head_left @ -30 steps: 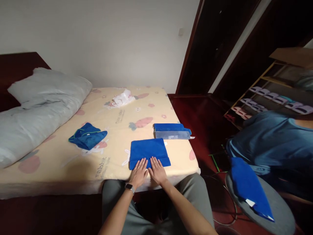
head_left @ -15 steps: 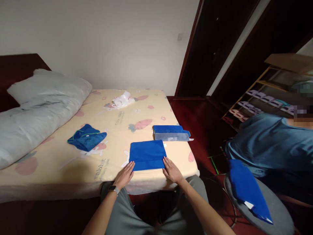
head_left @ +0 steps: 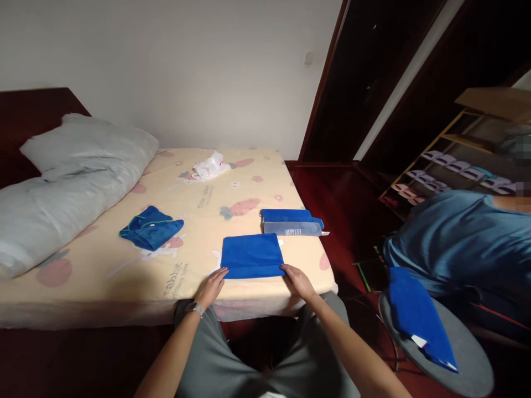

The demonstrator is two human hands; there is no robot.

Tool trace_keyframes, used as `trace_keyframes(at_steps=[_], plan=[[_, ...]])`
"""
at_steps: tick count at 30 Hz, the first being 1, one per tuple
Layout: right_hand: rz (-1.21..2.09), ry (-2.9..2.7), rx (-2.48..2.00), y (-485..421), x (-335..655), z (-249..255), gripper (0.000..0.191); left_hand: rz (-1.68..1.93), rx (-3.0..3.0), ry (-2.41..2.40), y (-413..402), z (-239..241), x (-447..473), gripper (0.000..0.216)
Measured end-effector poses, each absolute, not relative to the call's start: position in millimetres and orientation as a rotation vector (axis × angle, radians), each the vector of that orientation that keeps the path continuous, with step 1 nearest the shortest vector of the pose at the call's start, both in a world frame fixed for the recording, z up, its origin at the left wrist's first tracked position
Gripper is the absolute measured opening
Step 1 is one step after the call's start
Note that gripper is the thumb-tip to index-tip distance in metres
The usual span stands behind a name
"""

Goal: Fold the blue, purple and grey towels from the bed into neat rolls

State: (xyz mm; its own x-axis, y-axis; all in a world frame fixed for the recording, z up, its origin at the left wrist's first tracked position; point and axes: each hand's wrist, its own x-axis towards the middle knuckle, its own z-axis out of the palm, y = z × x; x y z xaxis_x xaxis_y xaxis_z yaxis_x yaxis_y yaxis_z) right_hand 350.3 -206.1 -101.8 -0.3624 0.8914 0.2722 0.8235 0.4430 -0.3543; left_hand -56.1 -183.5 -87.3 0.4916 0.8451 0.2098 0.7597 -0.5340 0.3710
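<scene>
A folded blue towel [head_left: 252,254] lies near the front edge of the bed, with a fold line running across its near part. My left hand [head_left: 212,286] is closed at its near left corner, fingertips on the edge. At the opposite near corner, my right hand [head_left: 297,279] pinches the right edge, thumb tucked out of sight. Just beyond the towel sits another folded blue towel [head_left: 286,215] with a grey band [head_left: 292,228] marked "HAPPY LIFE". Off to the left is a crumpled dark blue cloth [head_left: 151,229] with green edging.
A grey quilt [head_left: 83,166] covers the bed's left side. A white plastic bag [head_left: 211,166] rests farther back on the patterned sheet [head_left: 199,221]. At right, a blue towel [head_left: 421,318] lies on a grey round stool [head_left: 468,354] beside a seated person [head_left: 448,237]. A shoe rack [head_left: 448,135] stands behind.
My fingers have gone from lying flat on the towel's near corners to gripping its edges. The camera view has shifted slightly.
</scene>
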Motion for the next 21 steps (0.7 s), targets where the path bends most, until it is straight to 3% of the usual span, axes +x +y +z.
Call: trace_keyframes(at_steps=[8,16,21], plan=[[0.247,-2.473,-1.287,-234.9,368.3,-94.5,0.046,0.476,2.634,1.285,-213.0,-89.5,-72.6,0.045],[0.620,-1.924,-1.495,-230.2,354.3,-110.3,0.032,0.808,2.093,1.491,-205.4,-98.1,-59.8,0.038],[0.508,-1.896,-1.749,-211.8,344.5,-108.5,0.044,0.880,1.982,1.737,-192.6,-113.1,-50.0,0.037]])
